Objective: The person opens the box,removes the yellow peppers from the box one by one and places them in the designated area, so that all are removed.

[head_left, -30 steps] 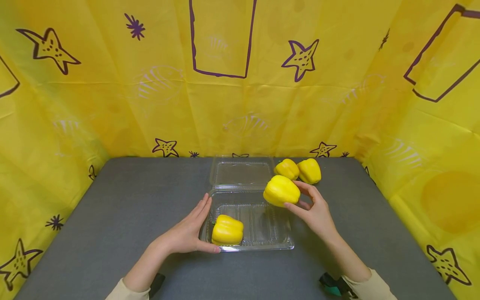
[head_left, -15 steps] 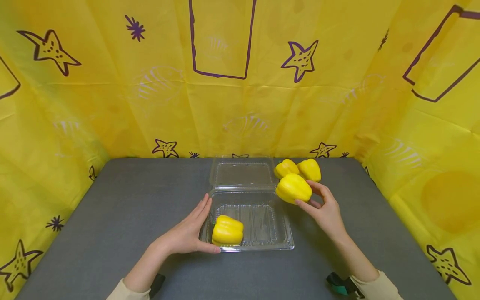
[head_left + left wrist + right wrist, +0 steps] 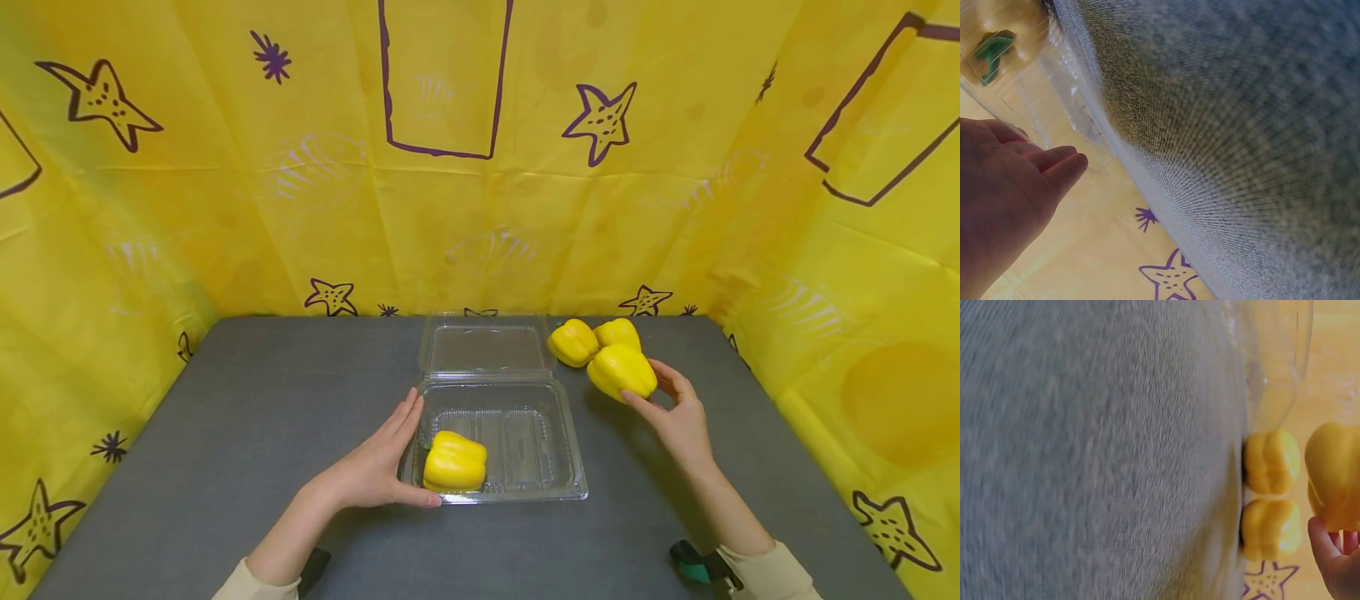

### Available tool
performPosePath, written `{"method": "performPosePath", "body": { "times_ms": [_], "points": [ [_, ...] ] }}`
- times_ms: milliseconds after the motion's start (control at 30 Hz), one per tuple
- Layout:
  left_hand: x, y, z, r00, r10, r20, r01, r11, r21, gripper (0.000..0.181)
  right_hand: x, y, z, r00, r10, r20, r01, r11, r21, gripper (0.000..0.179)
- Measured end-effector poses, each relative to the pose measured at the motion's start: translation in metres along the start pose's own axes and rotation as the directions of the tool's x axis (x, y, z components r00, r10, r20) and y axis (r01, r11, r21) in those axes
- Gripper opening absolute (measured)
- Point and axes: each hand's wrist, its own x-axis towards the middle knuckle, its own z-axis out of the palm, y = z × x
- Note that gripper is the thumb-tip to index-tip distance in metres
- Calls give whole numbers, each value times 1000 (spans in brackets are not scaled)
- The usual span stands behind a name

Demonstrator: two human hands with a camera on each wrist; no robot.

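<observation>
My right hand [image 3: 681, 417] grips a yellow bell pepper [image 3: 621, 372] by its right side, in the air to the right of a clear plastic clamshell box [image 3: 517, 496]. In the right wrist view the held pepper [image 3: 1335, 475] appears at the right edge, thumb against its lower end. My left hand [image 3: 375, 467] rests along the box's left side, fingers straight and thumb at the front corner. Inside the box, at the front left, sits another yellow bell pepper [image 3: 455, 461]; its green stem [image 3: 992, 53] shows through the plastic in the left wrist view.
Two more yellow bell peppers, a left one [image 3: 573, 342] and a right one [image 3: 618, 332], lie side by side at the back, right of the box's raised-open lid [image 3: 487, 346]. The grey table [image 3: 247, 433] ends at a yellow patterned cloth [image 3: 465, 208].
My right hand has carried the pepper rightward, from over the box's right back corner to beyond its right side, in front of the two back peppers. My left hand has stayed in place.
</observation>
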Motion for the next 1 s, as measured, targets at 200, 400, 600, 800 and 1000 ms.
{"method": "performPosePath", "body": {
  "times_ms": [200,400,600,800,1000],
  "points": [
    [0,-2,1,1000,3,2,-3,1000,4,134,5,4,-9,996,77,-40,-78,997,-22,71],
    [0,-2,1,1000,2,2,-2,1000,1,135,11,8,-18,988,140,-69,-141,990,-11,74],
    [0,-1,0,1000,5,1,-5,1000,0,134,18,13,-23,974,202,-100,-202,979,19,76],
    [-1,0,0,1000,5,1,-5,1000,1,134,26,20,-28,961,247,-127,-232,965,125,73],
    [0,-1,0,1000,-14,5,14,1000,2,136,34,25,-31,947,285,-148,-258,950,177,74]
  ]
}}
